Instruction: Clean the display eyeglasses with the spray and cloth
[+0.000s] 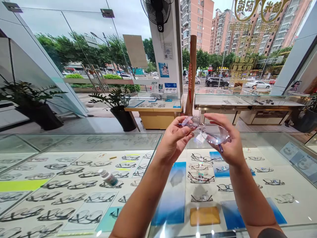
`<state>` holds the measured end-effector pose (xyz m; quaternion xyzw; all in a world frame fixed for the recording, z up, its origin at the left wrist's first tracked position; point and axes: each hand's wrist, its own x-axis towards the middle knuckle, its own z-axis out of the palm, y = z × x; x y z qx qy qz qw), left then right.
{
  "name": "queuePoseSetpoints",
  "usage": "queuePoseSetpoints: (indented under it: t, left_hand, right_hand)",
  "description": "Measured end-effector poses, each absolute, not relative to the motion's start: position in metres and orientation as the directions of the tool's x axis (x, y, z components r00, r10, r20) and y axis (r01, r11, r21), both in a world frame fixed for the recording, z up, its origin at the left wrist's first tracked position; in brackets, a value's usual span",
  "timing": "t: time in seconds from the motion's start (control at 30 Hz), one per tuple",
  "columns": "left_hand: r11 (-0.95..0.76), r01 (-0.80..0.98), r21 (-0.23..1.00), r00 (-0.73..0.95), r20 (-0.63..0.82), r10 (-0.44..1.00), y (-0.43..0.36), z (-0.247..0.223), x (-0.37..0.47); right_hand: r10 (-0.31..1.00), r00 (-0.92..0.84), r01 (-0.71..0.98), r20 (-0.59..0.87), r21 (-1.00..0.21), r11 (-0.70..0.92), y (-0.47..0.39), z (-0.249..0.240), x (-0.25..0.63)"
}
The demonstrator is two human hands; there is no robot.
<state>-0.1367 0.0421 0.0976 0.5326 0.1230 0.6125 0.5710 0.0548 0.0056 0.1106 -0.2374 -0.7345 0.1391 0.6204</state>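
Observation:
A pair of eyeglasses with clear lenses and a thin frame is held up over the glass counter. My left hand pinches its left side between thumb and fingers. My right hand is curled around the right side, near the hinge, with the fingers partly behind the lens. A small white tag or reflection shows below the bridge. Under my hands, several dark-framed glasses lie in rows in the display case. Left of my forearm, a small white bottle with a teal label appears tilted in the wide view.
Glass display cases spread across the foreground, full of frames. A tan rectangular pad and blue cards lie near my forearms. Beyond are potted plants, a wooden post, a further counter and a wall fan.

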Motion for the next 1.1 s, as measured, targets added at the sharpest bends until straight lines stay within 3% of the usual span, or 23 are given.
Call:
queuePoseSetpoints:
  t: [0.17, 0.43, 0.53, 0.6, 0.7, 0.83, 0.97, 1.1]
  left_hand:
    - [-0.159, -0.478, 0.864, 0.458, 0.399, 0.794, 0.041, 0.095, -0.136]
    - [-0.017, -0.460, 0.888, 0.600, 0.325, 0.731, 0.036, 0.097, -0.125]
    - [-0.001, -0.399, 0.917, 0.629, 0.275, 0.727, 0.037, 0.093, -0.122]
    - [-0.036, -0.387, 0.922, 0.549, 0.261, 0.794, 0.041, 0.090, -0.122]
    - [-0.196, -0.383, 0.902, 0.244, 0.304, 0.921, 0.051, 0.084, -0.129]
    - [-0.445, -0.233, 0.865, -0.117, 0.429, 0.896, 0.063, 0.073, -0.147]
    - [-0.535, 0.042, 0.844, -0.145, 0.535, 0.832, 0.059, 0.042, -0.163]
    - [-0.471, 0.351, 0.809, -0.098, 0.532, 0.841, 0.049, -0.004, -0.167]
  right_hand:
    - [0.445, -0.233, 0.298, 0.865, -0.372, 0.879, -0.004, 0.116, 0.058]
    - [0.290, -0.189, 0.361, 0.938, -0.208, 0.909, -0.006, 0.116, 0.058]
    - [0.278, -0.120, 0.435, 0.953, -0.201, 0.878, -0.005, 0.114, 0.059]
    - [0.311, -0.075, 0.487, 0.948, -0.237, 0.841, -0.007, 0.114, 0.061]
    - [0.355, -0.078, 0.520, 0.931, -0.266, 0.812, -0.011, 0.119, 0.065]
    - [0.416, -0.207, 0.506, 0.885, -0.268, 0.820, -0.015, 0.126, 0.070]
    - [0.539, -0.420, 0.547, 0.730, -0.270, 0.792, -0.019, 0.109, 0.075]
    - [0.689, -0.550, 0.687, 0.473, -0.212, 0.694, -0.029, 0.063, 0.079]
